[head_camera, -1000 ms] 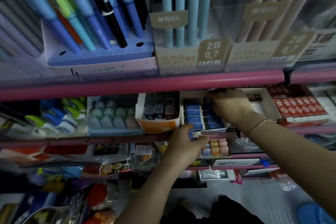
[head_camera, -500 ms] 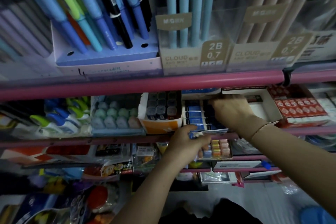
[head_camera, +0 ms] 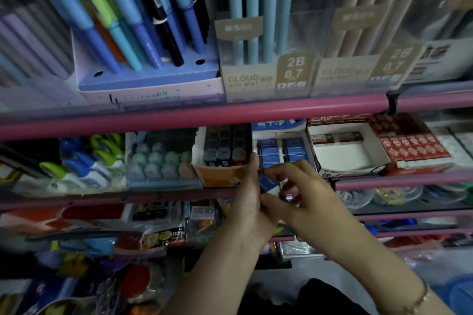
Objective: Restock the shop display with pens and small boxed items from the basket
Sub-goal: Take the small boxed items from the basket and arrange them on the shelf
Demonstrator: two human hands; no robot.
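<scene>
Head view: at centre frame, two hands meet in front of the middle shelf of a stationery display, both closed on a small blue boxed item (head_camera: pixel 266 183). The left hand (head_camera: pixel 249 199) stands upright with its fingers wrapped along the item's left side; the right hand (head_camera: pixel 300 194) pinches it from the right with curled fingertips. The item sits just below and in front of a white tray of matching blue boxes (head_camera: pixel 280 152), which looks nearly full, with stacked rows reaching toward its front edge. To the right of it an open white tray (head_camera: pixel 345 151) is mostly bare; to the left an orange-fronted tray holds dark cubes (head_camera: pixel 225 146). Pens (head_camera: pixel 143 15) stand in holders along the top of the frame, above the pink shelf rail (head_camera: pixel 204 115). The basket is not visible.

The step in hand appears to be slotting a boxed item into its tray. The next move seems to call for turning the item to match the rows, lifting it over the tray's front lip, and pressing it into a remaining gap without knocking its neighbours.
</scene>
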